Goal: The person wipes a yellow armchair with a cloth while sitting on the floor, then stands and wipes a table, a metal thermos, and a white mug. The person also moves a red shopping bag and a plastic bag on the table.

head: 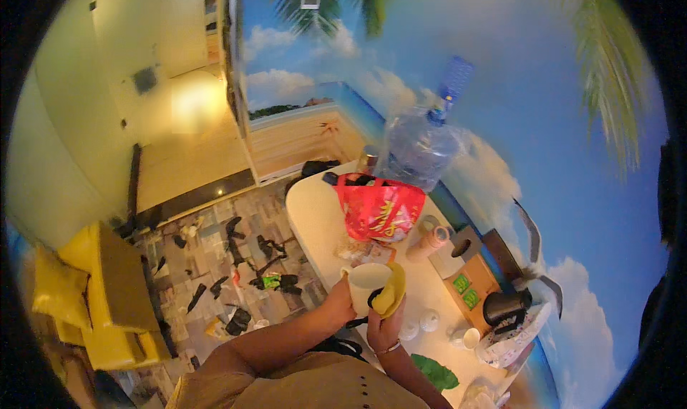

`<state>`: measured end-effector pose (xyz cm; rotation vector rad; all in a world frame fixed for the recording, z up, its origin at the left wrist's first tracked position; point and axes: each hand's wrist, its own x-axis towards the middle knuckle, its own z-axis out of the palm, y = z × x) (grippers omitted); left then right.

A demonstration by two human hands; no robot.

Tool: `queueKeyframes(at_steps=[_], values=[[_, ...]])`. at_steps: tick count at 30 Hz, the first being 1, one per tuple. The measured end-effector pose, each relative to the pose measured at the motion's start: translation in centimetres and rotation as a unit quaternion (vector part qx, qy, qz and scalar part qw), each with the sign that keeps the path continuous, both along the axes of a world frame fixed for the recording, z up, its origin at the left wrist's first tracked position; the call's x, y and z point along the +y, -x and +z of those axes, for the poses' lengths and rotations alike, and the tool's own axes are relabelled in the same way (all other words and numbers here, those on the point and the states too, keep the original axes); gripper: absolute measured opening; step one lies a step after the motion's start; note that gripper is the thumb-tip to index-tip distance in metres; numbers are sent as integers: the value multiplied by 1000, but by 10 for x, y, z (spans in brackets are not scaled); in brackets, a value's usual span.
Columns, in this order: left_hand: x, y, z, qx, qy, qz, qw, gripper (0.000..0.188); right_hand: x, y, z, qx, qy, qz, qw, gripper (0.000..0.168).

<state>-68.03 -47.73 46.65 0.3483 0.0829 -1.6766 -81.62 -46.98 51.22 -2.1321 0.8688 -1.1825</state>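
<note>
My left hand (340, 304) grips a cream-white mug (360, 297) at its handle side, over the table's near edge. The mug's open mouth faces away from me. My right hand (385, 327) holds a yellow cloth-like piece (393, 290) against the mug's right side. A dark round loop (374, 297) shows between the yellow piece and the mug; what it belongs to I cannot tell. Just beyond the mug, a flat clear packet (357, 250) lies on the pale table (314, 210).
On the table stand a red bag (378, 210), a pink bottle (429, 242), a large clear water jug (418, 146), a tray with green packets (466, 291), a black kettle (504, 306), a white cup (466, 338), small clear cups (428, 320) and a green leaf-shaped mat (436, 371). Scattered items litter the floor (177, 280).
</note>
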Motion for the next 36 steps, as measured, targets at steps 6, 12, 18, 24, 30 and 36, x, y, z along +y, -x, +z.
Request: queueKeyframes(at_steps=[6,12,18,24,30,36], values=[[7,6,16,-238,120,94,959,36,5,-25,7,-16,15,-15,1000,63],[-2,10,7,-212,132,108,962,36,-9,8,-27,-157,-281,-50,946,36],[9,-11,46,-590,150,51,792,42,-12,-16,46,-303,-328,-44,894,39],[-9,-10,37,-365,216,100,900,45,-10,-12,4,-44,-11,-30,999,44],[-6,-28,43,-335,238,20,911,54,-23,2,58,-107,-167,102,975,52],[-14,-28,48,-480,254,11,839,57,-38,-11,56,-133,-184,36,973,40]])
